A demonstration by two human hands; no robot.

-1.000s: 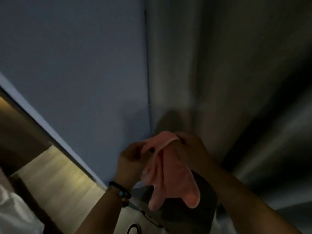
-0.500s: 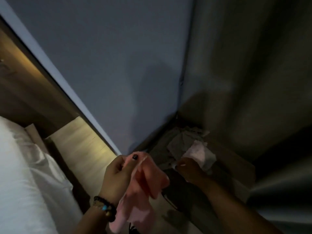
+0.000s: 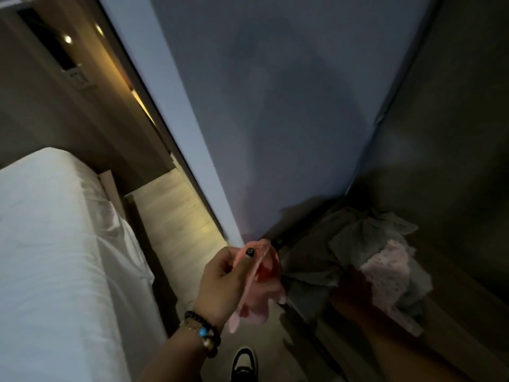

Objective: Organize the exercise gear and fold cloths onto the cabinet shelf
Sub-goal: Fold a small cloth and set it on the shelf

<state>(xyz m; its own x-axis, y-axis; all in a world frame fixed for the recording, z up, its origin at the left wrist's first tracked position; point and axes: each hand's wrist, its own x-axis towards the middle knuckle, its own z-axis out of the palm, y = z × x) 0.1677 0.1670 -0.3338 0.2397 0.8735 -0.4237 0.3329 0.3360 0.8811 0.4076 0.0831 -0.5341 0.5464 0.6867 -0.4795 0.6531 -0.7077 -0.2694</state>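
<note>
Now, left hand (image 3: pixel 220 282): my grip pinches the pink cloth (image 3: pixel 259 288), hanging outside the cabinet.
Right hand (image 3: pixel 355 285): in shadow at the cloth pile (image 3: pixel 369 252) on the shelf (image 3: pixel 454 312); grip, cannot tell.
Done: little, the pile looks crumpled, unfolded.
Left: folding, stacking; exercise gear unseen.

Pink cloth (image 3: pixel 259 288) in left hand (image 3: pixel 223 282) grip, right hand (image 3: pixel 355 285) at cloth pile (image 3: pixel 369 244)

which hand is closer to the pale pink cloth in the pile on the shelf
Right. The right hand reaches into the pile of cloths, right beside the pale pink cloth, in deep shadow. The left hand is off to the left, outside the cabinet, holding a salmon pink cloth.
</note>
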